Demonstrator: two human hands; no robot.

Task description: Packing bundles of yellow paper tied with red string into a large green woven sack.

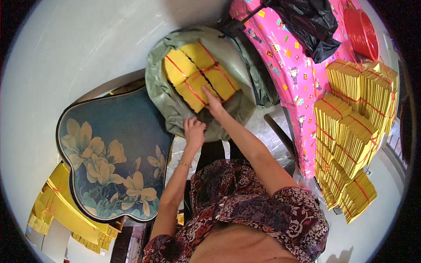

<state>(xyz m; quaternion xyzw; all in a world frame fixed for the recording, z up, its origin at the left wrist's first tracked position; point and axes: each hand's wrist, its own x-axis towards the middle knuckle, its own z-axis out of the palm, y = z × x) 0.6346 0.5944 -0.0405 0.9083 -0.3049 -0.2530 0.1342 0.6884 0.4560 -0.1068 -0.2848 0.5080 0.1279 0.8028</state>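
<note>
In front of me a grey-green plastic sack [158,57] stands with its mouth wide and its rim folded over. Inside it lie yellow paper bundles [182,65], packed side by side and tied with red string, dark gaps between them. My right hand [213,104] reaches into the sack and grips a near bundle, thumb on top; its other fingers are partly hidden. At the near rim, my left hand [194,130] has its fingers curled on the sack's plastic.
A dark flower-patterned tabletop [109,153] stands at left, with yellow paper stacks [66,197] below it. To the right is a pink-covered table [291,74] bearing a black plastic bag [313,30], a red string roll [360,35] and many tied yellow stacks [351,127].
</note>
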